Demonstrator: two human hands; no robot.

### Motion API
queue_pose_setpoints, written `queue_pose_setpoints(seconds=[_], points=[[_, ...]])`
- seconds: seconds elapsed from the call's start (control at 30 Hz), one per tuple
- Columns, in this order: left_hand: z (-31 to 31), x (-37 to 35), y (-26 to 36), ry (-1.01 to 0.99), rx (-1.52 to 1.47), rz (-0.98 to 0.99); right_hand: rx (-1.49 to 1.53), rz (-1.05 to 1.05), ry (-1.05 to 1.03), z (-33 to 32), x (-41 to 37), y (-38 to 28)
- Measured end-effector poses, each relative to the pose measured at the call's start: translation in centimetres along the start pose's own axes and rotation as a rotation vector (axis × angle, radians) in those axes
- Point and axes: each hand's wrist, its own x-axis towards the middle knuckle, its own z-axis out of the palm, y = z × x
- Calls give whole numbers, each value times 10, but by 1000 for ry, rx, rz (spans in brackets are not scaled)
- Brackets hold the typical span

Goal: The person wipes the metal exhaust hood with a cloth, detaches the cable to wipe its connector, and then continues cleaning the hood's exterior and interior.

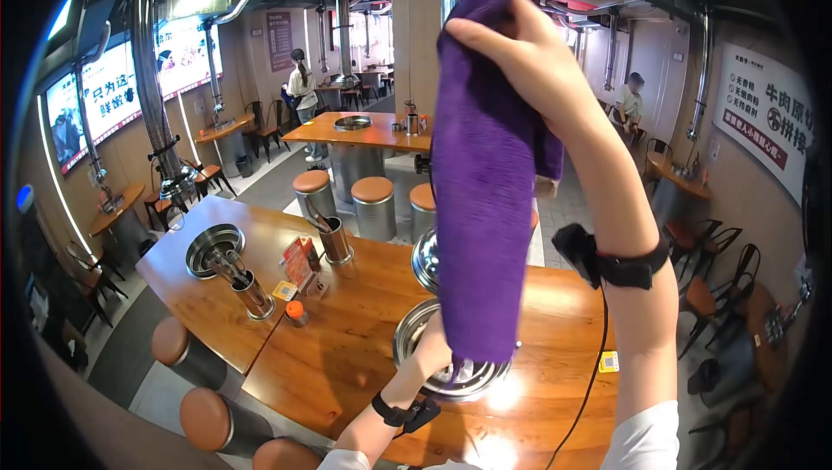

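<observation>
Purple cloth (485,201) hangs long — faintly streaked; right hand (527,58) grips it.

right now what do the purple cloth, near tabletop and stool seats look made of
Purple cloth: probably microfibre or terry, matte; streaky, fuzzy surface. Near tabletop: apparently wood or wood veneer, glossy; grain and glare show. Stool seats: possibly leatherette, smooth, with a soft sheen.

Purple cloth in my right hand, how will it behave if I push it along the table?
The purple cloth is probably floppy, since it drapes down from the right hand. Pushed, it would likely bunch, given the loose folds near its top.
</observation>
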Motion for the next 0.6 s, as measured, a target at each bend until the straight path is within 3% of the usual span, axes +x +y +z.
queue_pose_setpoints(seconds=[0.03, 0.13, 0.2, 0.27, 0.3, 0.4, 0.5, 0.6], points=[[10, 4, -26, -7, -4, 35, 117, 5, -50, 7, 4, 7], [-9, 2, 10, 25, 51, 208, 308, 62, -175, 17, -14, 8], [-26, -1, 13, 102, 92, 170, 410, 135, -210, 17, -33, 7], [-38, 4, 8, 338, -110, 222, 557, 165, -184, 21, -55, 13], [-48, 6, -10, 379, -65, 219, 632, 183, -188, 22, -65, 15], [-78, 7, 30, 458, -167, 367, 682, 264, -231, 26, -100, 28], [-92, 14, 52, 578, -143, 347, 701, 353, -252, 33, -136, 39], [-98, 18, 79, 502, -117, 431, 736, 406, -319, 38, -167, 42]])
